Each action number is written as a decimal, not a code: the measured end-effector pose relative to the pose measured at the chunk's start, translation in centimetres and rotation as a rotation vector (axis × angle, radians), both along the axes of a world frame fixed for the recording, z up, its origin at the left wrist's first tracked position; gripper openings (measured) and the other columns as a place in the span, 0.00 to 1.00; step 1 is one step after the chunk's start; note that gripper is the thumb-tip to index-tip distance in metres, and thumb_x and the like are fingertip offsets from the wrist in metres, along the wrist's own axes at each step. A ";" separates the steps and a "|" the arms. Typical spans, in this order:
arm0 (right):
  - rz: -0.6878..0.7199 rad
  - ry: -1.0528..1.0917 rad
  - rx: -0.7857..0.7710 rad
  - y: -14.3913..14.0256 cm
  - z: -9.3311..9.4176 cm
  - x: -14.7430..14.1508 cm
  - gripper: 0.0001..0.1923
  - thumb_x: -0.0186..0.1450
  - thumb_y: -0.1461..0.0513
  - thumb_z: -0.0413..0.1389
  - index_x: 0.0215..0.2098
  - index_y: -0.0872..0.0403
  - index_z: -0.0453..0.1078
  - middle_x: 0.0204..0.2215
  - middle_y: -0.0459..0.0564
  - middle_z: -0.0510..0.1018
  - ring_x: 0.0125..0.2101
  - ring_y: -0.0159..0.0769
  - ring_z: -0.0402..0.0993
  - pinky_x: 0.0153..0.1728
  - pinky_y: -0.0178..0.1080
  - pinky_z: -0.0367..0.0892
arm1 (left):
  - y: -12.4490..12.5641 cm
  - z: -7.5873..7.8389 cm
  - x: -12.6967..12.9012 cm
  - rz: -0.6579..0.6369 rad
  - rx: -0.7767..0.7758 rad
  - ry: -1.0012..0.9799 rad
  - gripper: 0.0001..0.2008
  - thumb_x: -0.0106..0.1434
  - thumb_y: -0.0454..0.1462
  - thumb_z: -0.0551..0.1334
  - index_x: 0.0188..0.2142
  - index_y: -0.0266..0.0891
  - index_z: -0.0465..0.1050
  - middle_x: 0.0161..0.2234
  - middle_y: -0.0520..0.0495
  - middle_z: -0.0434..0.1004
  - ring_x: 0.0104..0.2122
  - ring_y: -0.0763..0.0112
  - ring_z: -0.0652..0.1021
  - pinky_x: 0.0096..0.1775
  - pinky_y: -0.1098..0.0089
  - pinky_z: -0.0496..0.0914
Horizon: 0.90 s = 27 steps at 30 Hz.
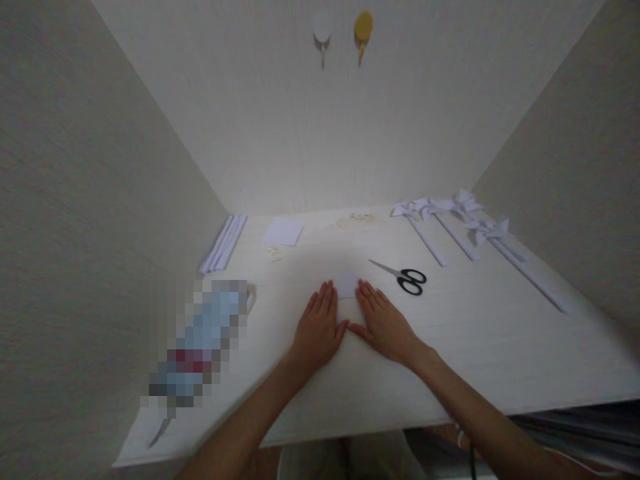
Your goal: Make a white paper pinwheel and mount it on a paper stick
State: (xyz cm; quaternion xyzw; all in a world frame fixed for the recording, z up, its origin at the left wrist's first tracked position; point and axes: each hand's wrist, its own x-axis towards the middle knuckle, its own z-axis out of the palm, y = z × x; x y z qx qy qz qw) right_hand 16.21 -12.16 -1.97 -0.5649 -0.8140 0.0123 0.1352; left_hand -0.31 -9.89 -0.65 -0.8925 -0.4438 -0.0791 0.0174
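A small white piece of paper (347, 285) lies flat on the white table, near its middle. My left hand (317, 330) rests palm down, its fingertips at the paper's left edge. On the other side, my right hand (383, 320) lies flat with its fingertips at the right edge. Both hands have their fingers stretched out, and the thumbs almost meet below the paper. Just right of my right hand is a pair of scissors (403, 275) with black handles, its blades pointing to the upper left.
Rolled white paper sticks (225, 243) and a square white sheet (283, 231) lie back left. Several paper pinwheels (493, 231) on sticks lie right. A blurred-out object (203, 347) sits at the left edge. Small yellowish bits (357, 219) lie near the back wall, which bears two hooks (363, 27).
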 end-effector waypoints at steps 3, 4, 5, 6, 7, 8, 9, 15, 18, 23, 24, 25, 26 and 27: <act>0.022 -0.039 0.003 0.0 0.0 0.2 0.28 0.63 0.57 0.41 0.56 0.69 0.52 0.58 0.64 0.51 0.58 0.43 0.44 0.55 0.46 0.49 | -0.7 -0.1 1.5 -0.039 -0.038 -0.006 0.25 0.61 0.37 0.44 0.56 0.26 0.50 0.58 0.34 0.50 0.58 0.60 0.52 0.55 0.61 0.53; 0.032 -0.056 0.004 0.0 0.1 0.2 0.27 0.62 0.60 0.41 0.56 0.69 0.52 0.58 0.64 0.51 0.58 0.43 0.44 0.56 0.45 0.49 | -0.9 -0.2 2.0 -0.029 -0.034 -0.019 0.25 0.61 0.37 0.45 0.56 0.27 0.50 0.58 0.35 0.50 0.58 0.60 0.52 0.55 0.61 0.53; 0.042 -0.070 0.007 0.0 0.1 0.3 0.26 0.62 0.63 0.41 0.56 0.69 0.52 0.58 0.63 0.52 0.58 0.43 0.44 0.56 0.45 0.49 | -1.1 -0.3 2.5 0.001 -0.029 -0.029 0.24 0.61 0.37 0.45 0.56 0.28 0.50 0.58 0.35 0.50 0.58 0.59 0.52 0.55 0.60 0.53; 0.048 -0.079 0.010 0.0 0.1 0.4 0.26 0.61 0.64 0.41 0.56 0.69 0.52 0.58 0.63 0.52 0.58 0.42 0.45 0.56 0.44 0.49 | -1.2 -0.4 2.9 0.034 -0.021 -0.039 0.24 0.61 0.37 0.45 0.56 0.29 0.50 0.58 0.35 0.50 0.58 0.59 0.52 0.55 0.59 0.53; 0.049 -0.084 0.013 0.0 0.2 0.4 0.26 0.60 0.65 0.41 0.56 0.69 0.52 0.58 0.62 0.52 0.58 0.42 0.45 0.56 0.44 0.49 | -1.4 -0.5 3.3 0.061 -0.015 -0.046 0.24 0.61 0.36 0.46 0.57 0.29 0.50 0.58 0.35 0.50 0.58 0.59 0.52 0.55 0.59 0.53; 0.046 -0.086 0.014 0.0 0.2 0.4 0.26 0.60 0.66 0.41 0.56 0.69 0.52 0.57 0.62 0.52 0.58 0.42 0.45 0.55 0.44 0.50 | -1.5 -0.6 3.5 0.084 -0.011 -0.050 0.24 0.61 0.36 0.46 0.57 0.30 0.50 0.58 0.36 0.50 0.58 0.59 0.53 0.55 0.58 0.53; 0.042 -0.086 0.014 0.0 0.1 0.4 0.26 0.60 0.66 0.41 0.56 0.69 0.52 0.57 0.62 0.52 0.58 0.42 0.46 0.55 0.44 0.50 | -1.6 -0.6 3.7 0.098 -0.010 -0.052 0.24 0.61 0.36 0.45 0.57 0.31 0.50 0.58 0.37 0.50 0.58 0.59 0.53 0.55 0.59 0.53; 0.030 -0.074 0.014 0.1 0.1 0.4 0.26 0.62 0.64 0.39 0.56 0.69 0.52 0.57 0.62 0.52 0.58 0.42 0.46 0.55 0.44 0.50 | -1.7 -0.3 3.4 0.136 -0.012 -0.035 0.24 0.62 0.37 0.42 0.57 0.32 0.51 0.59 0.42 0.50 0.58 0.65 0.53 0.56 0.60 0.52; 0.024 -0.071 0.002 0.0 0.1 0.3 0.26 0.63 0.62 0.39 0.56 0.69 0.51 0.58 0.62 0.52 0.58 0.42 0.46 0.55 0.44 0.50 | -1.8 0.0 2.8 0.153 -0.025 -0.016 0.24 0.62 0.37 0.42 0.56 0.31 0.51 0.58 0.41 0.51 0.57 0.66 0.54 0.55 0.59 0.52; 0.024 -0.047 -0.015 0.1 0.1 0.4 0.27 0.64 0.59 0.38 0.57 0.68 0.50 0.58 0.63 0.51 0.58 0.42 0.45 0.55 0.45 0.49 | -1.9 0.2 1.5 0.173 -0.028 -0.026 0.24 0.61 0.35 0.42 0.56 0.30 0.51 0.58 0.40 0.51 0.58 0.66 0.54 0.55 0.58 0.53; 0.025 -0.041 -0.016 0.1 0.1 0.4 0.28 0.64 0.58 0.38 0.57 0.68 0.50 0.58 0.63 0.51 0.58 0.42 0.45 0.55 0.45 0.50 | -1.9 0.2 1.4 0.171 -0.029 -0.026 0.23 0.61 0.35 0.42 0.56 0.30 0.51 0.58 0.41 0.51 0.58 0.66 0.54 0.55 0.58 0.53; 0.028 -0.036 -0.016 0.1 0.1 0.4 0.28 0.64 0.57 0.37 0.57 0.68 0.50 0.58 0.63 0.51 0.58 0.41 0.45 0.55 0.45 0.50 | -1.9 0.2 1.2 0.171 -0.032 -0.024 0.23 0.61 0.34 0.42 0.56 0.30 0.51 0.58 0.41 0.51 0.58 0.66 0.54 0.55 0.58 0.54; 0.032 -0.032 -0.017 0.1 0.1 0.4 0.28 0.64 0.56 0.37 0.57 0.68 0.50 0.58 0.63 0.51 0.58 0.41 0.45 0.55 0.45 0.50 | -1.9 0.2 1.0 0.173 -0.035 -0.020 0.23 0.61 0.34 0.42 0.56 0.30 0.52 0.58 0.41 0.51 0.57 0.66 0.54 0.55 0.58 0.54; 0.034 -0.029 -0.016 0.2 0.1 0.4 0.29 0.64 0.55 0.37 0.57 0.68 0.50 0.58 0.63 0.51 0.58 0.42 0.45 0.55 0.45 0.50 | -1.9 0.2 0.7 0.177 -0.037 -0.017 0.23 0.61 0.33 0.42 0.56 0.30 0.52 0.58 0.40 0.51 0.57 0.65 0.54 0.54 0.58 0.54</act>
